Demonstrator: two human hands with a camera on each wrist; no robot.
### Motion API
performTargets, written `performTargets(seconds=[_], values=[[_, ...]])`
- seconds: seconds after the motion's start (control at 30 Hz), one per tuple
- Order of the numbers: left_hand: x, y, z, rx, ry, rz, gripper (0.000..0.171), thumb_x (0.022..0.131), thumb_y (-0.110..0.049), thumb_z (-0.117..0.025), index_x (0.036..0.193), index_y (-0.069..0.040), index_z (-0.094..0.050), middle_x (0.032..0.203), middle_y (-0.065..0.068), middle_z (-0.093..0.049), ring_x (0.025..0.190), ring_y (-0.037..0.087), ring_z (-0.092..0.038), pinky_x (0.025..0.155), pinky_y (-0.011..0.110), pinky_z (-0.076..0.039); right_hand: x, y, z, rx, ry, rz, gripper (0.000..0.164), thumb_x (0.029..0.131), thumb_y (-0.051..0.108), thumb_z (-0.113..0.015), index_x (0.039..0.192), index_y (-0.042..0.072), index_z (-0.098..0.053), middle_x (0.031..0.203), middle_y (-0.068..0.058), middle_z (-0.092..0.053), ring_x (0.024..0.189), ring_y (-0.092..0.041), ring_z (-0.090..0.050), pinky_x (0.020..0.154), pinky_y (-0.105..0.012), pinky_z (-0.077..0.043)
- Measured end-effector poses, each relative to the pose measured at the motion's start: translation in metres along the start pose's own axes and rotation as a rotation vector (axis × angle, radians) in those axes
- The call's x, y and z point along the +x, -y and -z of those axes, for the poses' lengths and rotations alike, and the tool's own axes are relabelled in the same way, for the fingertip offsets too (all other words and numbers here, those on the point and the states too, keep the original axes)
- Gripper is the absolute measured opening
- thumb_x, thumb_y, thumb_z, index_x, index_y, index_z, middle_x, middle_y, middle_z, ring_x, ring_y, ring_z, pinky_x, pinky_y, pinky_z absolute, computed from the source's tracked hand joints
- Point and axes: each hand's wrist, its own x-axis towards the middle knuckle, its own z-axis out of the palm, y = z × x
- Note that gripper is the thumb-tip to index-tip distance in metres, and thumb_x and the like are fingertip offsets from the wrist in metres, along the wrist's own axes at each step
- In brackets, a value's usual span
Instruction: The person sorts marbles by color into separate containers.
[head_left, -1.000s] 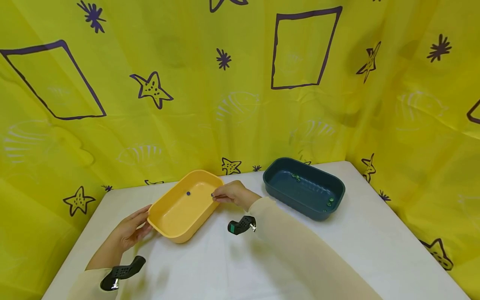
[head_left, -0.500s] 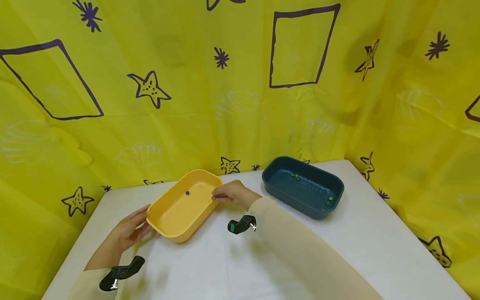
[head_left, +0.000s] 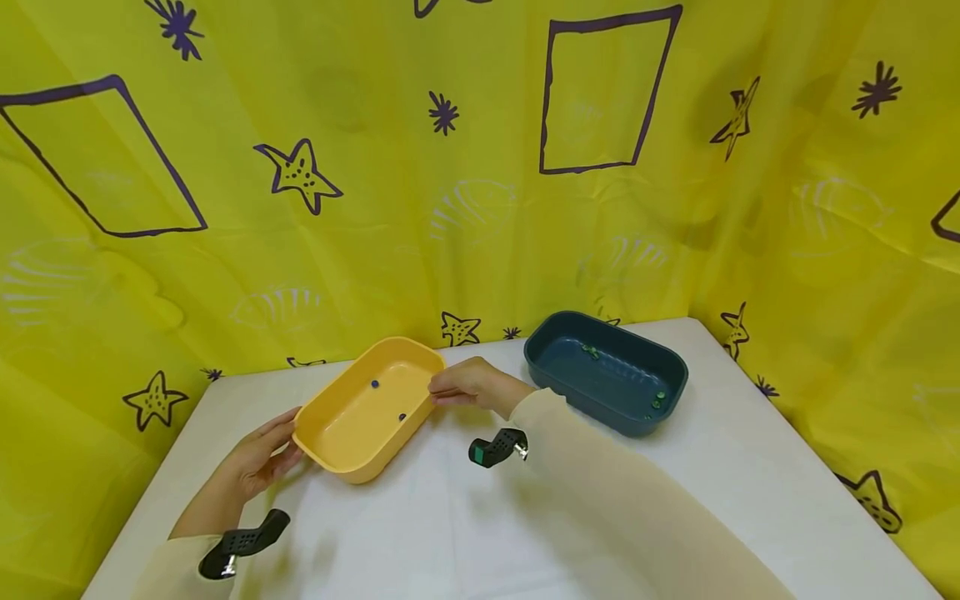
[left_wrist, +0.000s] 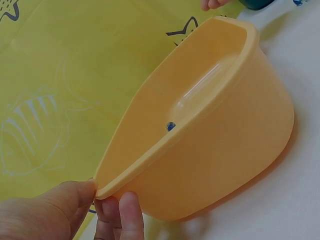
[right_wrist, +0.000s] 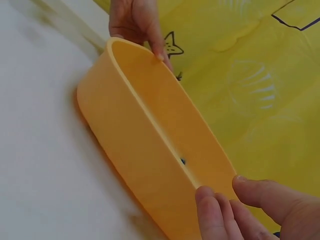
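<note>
A yellow plastic tub (head_left: pixel 358 461) lies slantwise on the white table (head_left: pixel 465 533). My left hand (head_left: pixel 262 454) pinches its near left end, thumb on the rim and fingers underneath, as the left wrist view shows (left_wrist: pixel 100 200). My right hand (head_left: pixel 465 385) hovers at the tub's far right rim. Its thumb and fingers sit close together, and nothing shows between them (right_wrist: pixel 225 192). Two small dark blue beads lie in the tub, one towards the back (head_left: pixel 374 384) and one nearer the right wall (head_left: pixel 402 417).
A dark teal tub (head_left: pixel 600 414) stands to the right, with a few green beads (head_left: pixel 658 402) inside. A yellow patterned curtain (head_left: pixel 480 208) closes off the back and right side. Black wrist-mounted cameras (head_left: pixel 498 448) hang under both forearms.
A second blue bead now lies in the yellow tub near its right wall. My right hand has drawn slightly right of the rim. The left hand has held still.
</note>
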Motion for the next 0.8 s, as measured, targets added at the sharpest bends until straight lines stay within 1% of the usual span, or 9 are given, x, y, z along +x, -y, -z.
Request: performTargets(seconds=[0.1,0.27,0.33,0.43,0.57,0.63,0.7,0.73,0.8], values=[[0.000,0.000,0.000,0.003,0.001,-0.007,0.017,0.099,-0.023,-0.059,0.095,-0.035,-0.069,0.090,-0.005,-0.063,0.075,0.010,-0.064,0.077,0.021,-0.059,-0.005,0.003,0.010,-0.031,0.015,0.005,0.029,0.087,-0.002,-0.071,0.115,-0.008,-0.067,0.103,-0.019,-0.073,0.098,-0.029,-0.072,0.090,-0.033,-0.057],[0.001,0.001,0.000,-0.006,0.014,-0.009,0.019,0.100,-0.023,-0.059,0.092,-0.036,-0.070,0.090,-0.005,-0.062,0.075,0.010,-0.064,0.078,0.021,-0.059,-0.010,0.003,0.032,-0.066,0.017,-0.023,0.031,0.088,-0.001,-0.070,0.118,-0.008,-0.066,0.110,-0.020,-0.071,0.081,-0.021,-0.073,0.079,-0.028,-0.060],[0.001,0.001,0.000,-0.007,0.017,-0.007,0.020,0.100,-0.023,-0.059,0.090,-0.036,-0.070,0.090,-0.005,-0.062,0.074,0.010,-0.064,0.078,0.021,-0.059,-0.012,0.002,0.042,-0.081,0.014,-0.042,0.033,0.089,0.001,-0.070,0.120,-0.007,-0.065,0.113,-0.021,-0.070,0.077,-0.018,-0.072,0.077,-0.026,-0.060],[0.000,0.000,0.000,-0.010,0.015,-0.006,0.022,0.100,-0.022,-0.059,0.087,-0.037,-0.070,0.090,-0.005,-0.063,0.074,0.010,-0.064,0.077,0.021,-0.059,-0.015,0.000,0.056,-0.105,0.009,-0.054,0.034,0.090,0.003,-0.070,0.122,-0.006,-0.065,0.117,-0.022,-0.068,0.077,-0.017,-0.072,0.077,-0.025,-0.060],[-0.001,-0.001,0.000,-0.014,0.012,-0.006,0.020,0.099,-0.023,-0.059,0.088,-0.036,-0.069,0.090,-0.005,-0.063,0.074,0.010,-0.064,0.077,0.022,-0.059,-0.021,-0.003,0.071,-0.105,0.016,-0.040,0.037,0.091,0.003,-0.068,0.126,-0.007,-0.061,0.122,-0.023,-0.066,0.079,-0.017,-0.071,0.080,-0.026,-0.060],[-0.002,-0.001,-0.001,-0.012,0.008,-0.004,0.017,0.099,-0.023,-0.059,0.092,-0.035,-0.069,0.090,-0.005,-0.063,0.074,0.010,-0.064,0.077,0.021,-0.059,-0.024,-0.004,0.077,-0.112,0.027,-0.023,0.040,0.091,0.003,-0.068,0.129,-0.009,-0.059,0.122,-0.023,-0.065,0.080,-0.017,-0.071,0.080,-0.026,-0.060],[-0.003,-0.001,-0.002,-0.008,0.000,0.001,0.014,0.099,-0.023,-0.059,0.104,-0.033,-0.068,0.090,-0.005,-0.063,0.075,0.010,-0.063,0.077,0.021,-0.059,-0.027,-0.006,0.082,-0.125,0.036,-0.009,0.041,0.092,0.003,-0.067,0.130,-0.009,-0.057,0.122,-0.024,-0.065,0.080,-0.017,-0.071,0.078,-0.025,-0.060],[-0.003,-0.001,-0.002,-0.004,-0.003,0.003,0.017,0.099,-0.023,-0.059,0.112,-0.032,-0.066,0.090,-0.005,-0.063,0.075,0.010,-0.063,0.077,0.021,-0.059,-0.028,-0.007,0.084,-0.136,0.040,-0.001,0.042,0.092,0.003,-0.067,0.130,-0.010,-0.057,0.120,-0.023,-0.066,0.080,-0.017,-0.071,0.078,-0.025,-0.060],[-0.003,-0.001,-0.002,0.000,-0.008,0.004,0.018,0.099,-0.024,-0.059,0.114,-0.031,-0.066,0.090,-0.006,-0.063,0.075,0.010,-0.063,0.077,0.021,-0.059,-0.030,-0.011,0.088,-0.166,0.044,0.016,0.041,0.092,0.003,-0.067,0.130,-0.011,-0.056,0.120,-0.024,-0.066,0.080,-0.016,-0.070,0.076,-0.025,-0.060]])
